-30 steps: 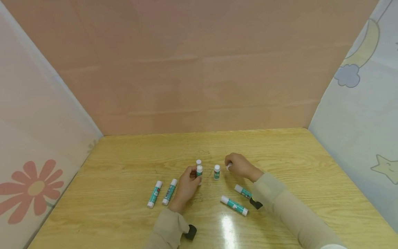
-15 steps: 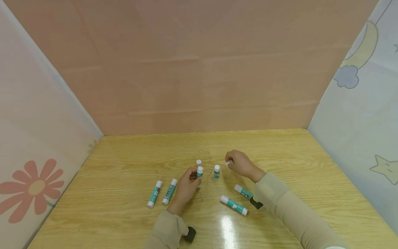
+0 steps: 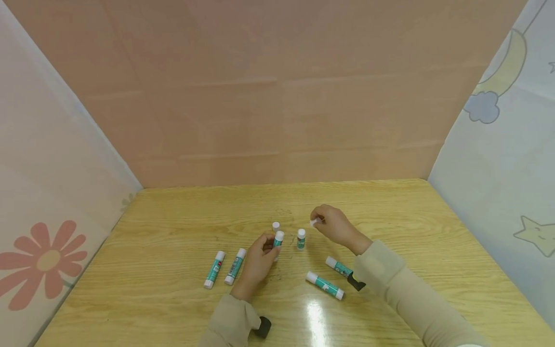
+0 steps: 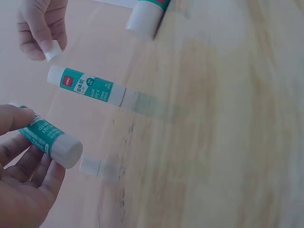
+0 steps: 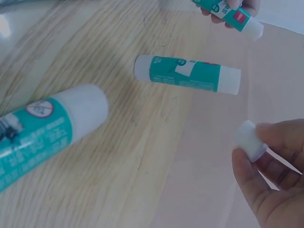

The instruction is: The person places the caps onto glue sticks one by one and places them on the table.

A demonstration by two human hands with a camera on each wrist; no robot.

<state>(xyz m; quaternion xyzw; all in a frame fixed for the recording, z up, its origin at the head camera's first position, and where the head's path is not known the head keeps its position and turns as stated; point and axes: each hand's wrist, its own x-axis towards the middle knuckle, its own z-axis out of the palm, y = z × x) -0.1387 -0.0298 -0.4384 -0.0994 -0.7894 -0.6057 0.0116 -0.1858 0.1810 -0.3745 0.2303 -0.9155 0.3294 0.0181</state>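
Observation:
My left hand grips a green-and-white glue stick just above the table, its top tilted slightly right. In the left wrist view the thumb and fingers close round that stick's label. A small white cylinder, resembling a cap, stands on the table behind it. My right hand pinches a white cap between thumb and fingertips, raised above the table. Between the hands another glue stick stands upright, untouched; both its ends are white in the right wrist view.
Two glue sticks lie left of my left forearm. Two more lie near my right sleeve, the farther one partly hidden by a black wrist strap piece. Printed side walls and a plain back panel enclose the wooden table.
My right hand has risen a little, away from me and slightly left, carrying the white cap. The glue stick in my left hand leans a bit more to the right.

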